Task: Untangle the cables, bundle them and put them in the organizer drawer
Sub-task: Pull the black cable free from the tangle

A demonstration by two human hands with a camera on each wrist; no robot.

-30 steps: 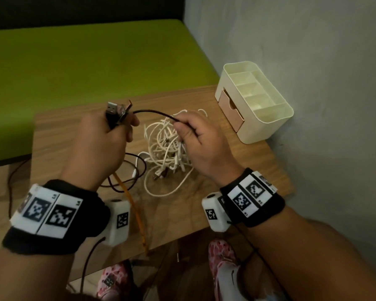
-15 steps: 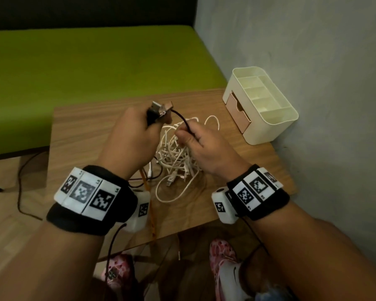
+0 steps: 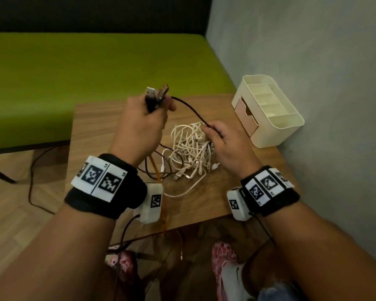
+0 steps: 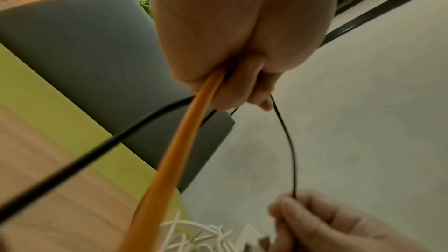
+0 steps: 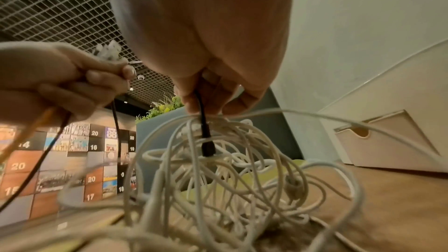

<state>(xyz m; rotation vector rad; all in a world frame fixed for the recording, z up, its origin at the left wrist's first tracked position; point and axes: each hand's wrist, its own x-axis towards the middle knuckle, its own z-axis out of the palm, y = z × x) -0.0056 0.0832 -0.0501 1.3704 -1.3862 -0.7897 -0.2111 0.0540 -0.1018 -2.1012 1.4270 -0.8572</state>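
Observation:
My left hand [image 3: 144,118] is raised over the wooden table [image 3: 100,127], gripping a black cable [image 3: 189,108] with its USB plugs [image 3: 155,94] sticking up, plus an orange cable [image 4: 179,145]. My right hand [image 3: 224,140] pinches the same black cable [image 5: 202,120] further along, right above a tangle of white cables [image 3: 191,148]. The black cable's other plug [image 5: 208,148] hangs inside the white tangle [image 5: 218,179]. The cream organizer [image 3: 269,109] with its pink drawer [image 3: 245,115] stands at the table's right back corner, drawer slightly out.
A grey wall [image 3: 313,61] runs close along the right. A green bench [image 3: 74,72] lies behind the table. Dark cables [image 3: 30,170] trail off the left table edge to the floor. My feet in pink shoes [image 3: 224,268] are below the front edge.
My left hand has lifted up and away from the right one, drawing out a longer stretch of black cable between them. The right hand stays over the white tangle.

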